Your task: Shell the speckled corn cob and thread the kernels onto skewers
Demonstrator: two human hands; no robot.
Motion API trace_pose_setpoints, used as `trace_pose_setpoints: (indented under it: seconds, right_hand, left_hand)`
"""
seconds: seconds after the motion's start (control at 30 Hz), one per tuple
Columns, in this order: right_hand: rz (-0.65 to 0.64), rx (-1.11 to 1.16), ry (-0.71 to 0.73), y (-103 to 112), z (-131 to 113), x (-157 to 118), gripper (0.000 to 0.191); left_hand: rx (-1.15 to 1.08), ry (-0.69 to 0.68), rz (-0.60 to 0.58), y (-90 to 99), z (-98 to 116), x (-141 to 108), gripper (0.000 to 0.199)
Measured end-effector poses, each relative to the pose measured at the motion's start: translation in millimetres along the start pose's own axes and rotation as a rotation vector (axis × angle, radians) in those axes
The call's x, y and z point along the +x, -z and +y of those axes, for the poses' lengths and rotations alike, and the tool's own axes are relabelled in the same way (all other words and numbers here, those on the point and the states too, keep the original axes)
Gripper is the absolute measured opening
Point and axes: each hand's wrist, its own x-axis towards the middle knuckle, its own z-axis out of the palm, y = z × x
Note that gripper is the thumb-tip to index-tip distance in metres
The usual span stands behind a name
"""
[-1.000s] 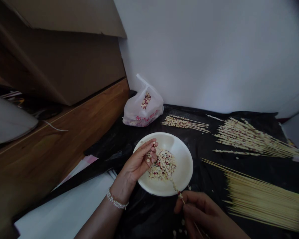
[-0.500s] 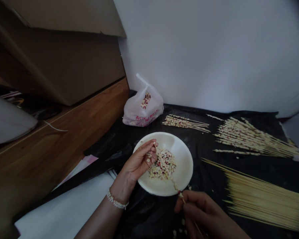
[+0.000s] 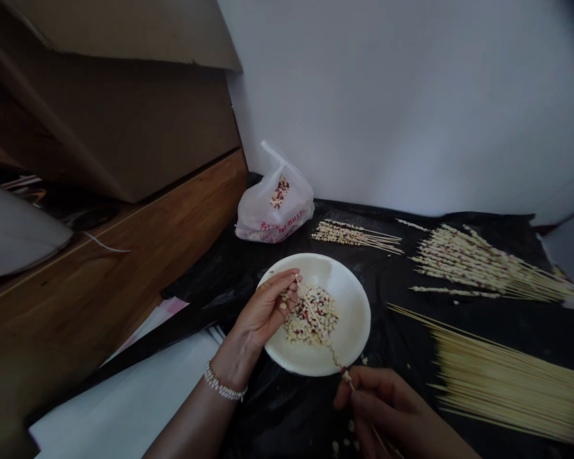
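Note:
My right hand (image 3: 380,408) is closed round the bare lower part of a thin wooden skewer (image 3: 335,355). Small cream and dark-red pieces are threaded along the skewer, which slants up and left across a white bowl (image 3: 356,319). At its far tip, my left hand (image 3: 268,306) pinches a small cream piece between thumb and fingers. A few more loose pieces show in the curled fingers. Beneath lies a heap of the same cream and red pieces (image 3: 310,322) in the bowl.
A white plastic bag (image 3: 275,213) of similar pieces stands behind the bowl. Threaded skewers lie in a small bundle (image 3: 349,234) and a larger pile (image 3: 473,261). Bare skewers (image 3: 511,382) lie at right on black plastic sheeting (image 3: 287,421). A cardboard box (image 3: 124,121) stands at left.
My left fingers have shifted slightly around the skewer's tip and the loose pieces. My right hand and the skewer have hardly moved.

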Motion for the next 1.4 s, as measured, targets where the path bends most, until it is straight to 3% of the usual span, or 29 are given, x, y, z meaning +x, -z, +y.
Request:
trace_pose_setpoints:
  seconds: [0.27, 0.37, 0.53, 0.83, 1.4]
  right_hand:
    - [0.035, -0.019, 0.025, -3.4, -3.6, 1.3, 0.041]
    - [0.037, -0.029, 0.05, -5.8, -6.4, 1.1, 0.041]
    - [0.04, -0.032, 0.018, -8.4, -9.4, 1.0, 0.044]
    - [0.049, -0.132, 0.074, -8.6, -4.0, 5.0, 0.046]
    - [0.176, -0.293, 0.158, -10.0, 4.8, 8.4, 0.057]
  left_hand:
    - [0.107, -0.077, 0.011, -4.2, -1.3, -2.2, 0.021]
    - [0.054, -0.025, -0.006, -2.4, -1.6, -2.2, 0.029]
    - [-0.001, 0.061, -0.059, -1.3, -0.8, -1.1, 0.016]
    - [-0.016, 0.147, -0.118, -2.6, 3.4, -2.6, 0.018]
    - [0.081, 0.089, -0.114, -1.0, 5.2, -3.4, 0.019]
